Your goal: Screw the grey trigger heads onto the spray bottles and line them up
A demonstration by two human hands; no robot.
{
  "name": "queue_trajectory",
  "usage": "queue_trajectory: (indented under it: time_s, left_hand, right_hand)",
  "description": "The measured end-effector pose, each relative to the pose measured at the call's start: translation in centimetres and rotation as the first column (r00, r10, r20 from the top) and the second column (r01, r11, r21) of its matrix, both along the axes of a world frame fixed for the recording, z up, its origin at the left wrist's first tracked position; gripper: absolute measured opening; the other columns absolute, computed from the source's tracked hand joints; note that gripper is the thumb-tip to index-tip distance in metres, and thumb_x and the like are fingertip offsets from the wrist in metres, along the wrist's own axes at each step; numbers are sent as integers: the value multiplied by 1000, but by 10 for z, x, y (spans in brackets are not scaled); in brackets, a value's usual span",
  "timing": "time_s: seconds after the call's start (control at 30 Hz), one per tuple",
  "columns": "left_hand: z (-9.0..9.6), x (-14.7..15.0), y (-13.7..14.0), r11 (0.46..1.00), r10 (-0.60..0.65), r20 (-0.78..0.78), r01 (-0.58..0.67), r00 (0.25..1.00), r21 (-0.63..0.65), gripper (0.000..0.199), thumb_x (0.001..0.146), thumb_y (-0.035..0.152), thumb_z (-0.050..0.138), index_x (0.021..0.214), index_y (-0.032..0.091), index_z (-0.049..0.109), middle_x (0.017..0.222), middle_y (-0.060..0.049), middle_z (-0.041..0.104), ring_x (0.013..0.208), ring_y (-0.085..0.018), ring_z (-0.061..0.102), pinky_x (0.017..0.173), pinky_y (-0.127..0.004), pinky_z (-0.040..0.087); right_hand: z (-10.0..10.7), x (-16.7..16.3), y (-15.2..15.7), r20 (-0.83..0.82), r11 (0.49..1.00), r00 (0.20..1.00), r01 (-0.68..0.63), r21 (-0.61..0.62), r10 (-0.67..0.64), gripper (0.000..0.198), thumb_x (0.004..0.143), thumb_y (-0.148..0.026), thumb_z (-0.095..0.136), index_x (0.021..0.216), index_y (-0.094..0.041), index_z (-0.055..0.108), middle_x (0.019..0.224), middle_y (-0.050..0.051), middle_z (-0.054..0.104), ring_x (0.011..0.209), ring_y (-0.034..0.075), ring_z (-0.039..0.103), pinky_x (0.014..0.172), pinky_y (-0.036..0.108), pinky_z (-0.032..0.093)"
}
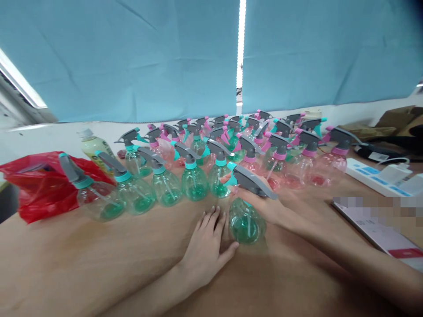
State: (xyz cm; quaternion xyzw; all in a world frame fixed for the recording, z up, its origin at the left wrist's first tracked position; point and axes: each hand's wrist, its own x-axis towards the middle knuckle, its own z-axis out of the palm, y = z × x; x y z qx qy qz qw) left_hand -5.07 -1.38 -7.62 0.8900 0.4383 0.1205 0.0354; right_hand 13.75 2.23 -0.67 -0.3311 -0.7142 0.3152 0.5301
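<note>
A green-tinted clear spray bottle [247, 224] with a grey and teal trigger head stands a little in front of the rows. My right hand [266, 207] is closed round its neck, just below the trigger head, and part of the fingers is behind it. My left hand [208, 246] lies on the wooden table [139, 259] to the left of this bottle, fingers stretched out, thumb close to the base. Behind my hands is a front row of spray bottles: green ones [194, 182] with teal collars on the left, pink ones [299, 171] with pink collars on the right.
More spray bottles crowd toward the back wall. At the left sit a red plastic bag [49, 185] and a capped bottle of pale liquid [95, 147]. A white power strip [373, 176] and a phone [373, 229] lie at the right, with a cardboard box [401, 125] behind.
</note>
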Motion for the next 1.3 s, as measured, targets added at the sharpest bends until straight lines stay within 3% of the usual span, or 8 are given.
queue_trajectory:
  time_s: [0.23, 0.4, 0.53, 0.67, 0.93, 1.1, 1.3]
  left_hand:
    - [-3, -1, 0, 1000, -2, 2, 2, 1000, 21, 62, 92, 50, 49, 137, 9, 44, 144, -21, 43, 134, -35, 38, 107, -54, 34]
    - [-2, 0, 0, 1000, -6, 9, 6, 1000, 21, 61, 91, 48, 51, 136, 7, 45, 143, -22, 44, 134, -37, 38, 106, -55, 34]
    - [0, 2, -1, 1000, -3, -20, 3, 1000, 28, 62, 91, 48, 52, 136, 5, 45, 143, -23, 44, 133, -37, 39, 106, -54, 35]
    - [1, 2, -1, 999, -1, -26, 2, 1000, 32, 62, 92, 48, 51, 136, 5, 45, 142, -22, 45, 133, -36, 39, 106, -54, 35]
    - [0, 1, 0, 999, -2, -40, 3, 999, 42, 61, 92, 48, 52, 135, 5, 45, 142, -22, 45, 132, -36, 40, 105, -54, 36]
    - [-2, 0, 0, 998, -13, -11, 14, 1000, 61, 60, 92, 48, 50, 135, 6, 45, 142, -22, 45, 132, -36, 40, 105, -55, 36]
    - [0, 0, 0, 999, -6, -37, 8, 999, 49, 61, 92, 49, 51, 135, 5, 45, 143, -23, 44, 133, -37, 39, 105, -55, 36]
  right_hand:
    - [5, -2, -4, -14, 999, 1000, 5, -48, -6, 13, 83, -28, 59, 95, -24, 64, 88, -1, 66, 78, 14, 61, 72, 31, 50]
    - [0, -4, -2, -96, 993, 995, -26, -113, 15, 7, 81, -28, 62, 87, -25, 63, 73, -3, 61, 74, 15, 61, 65, 29, 51]
    - [-1, -3, -2, -61, 996, 998, 24, -87, -29, 10, 80, -32, 63, 86, -24, 63, 76, -2, 62, 74, 15, 59, 69, 31, 50]
    - [-1, -3, -2, -46, 995, 996, 67, -70, -70, 12, 79, -34, 64, 86, -24, 62, 73, -2, 60, 67, 14, 55, 63, 30, 47]
    - [-7, -1, 0, -58, 992, 995, 71, -101, -77, 20, 78, -37, 66, 92, -24, 61, 77, -2, 61, 60, 12, 49, 58, 28, 43]
    - [-9, -1, 1, -51, 994, 997, 58, -89, -63, 16, 80, -37, 65, 84, -23, 60, 71, -3, 58, 56, 10, 43, 54, 26, 38]
    - [-9, -2, 4, -19, 997, 998, 55, -49, -56, 14, 81, -36, 63, 86, -23, 61, 74, -2, 60, 61, 11, 49, 58, 27, 41]
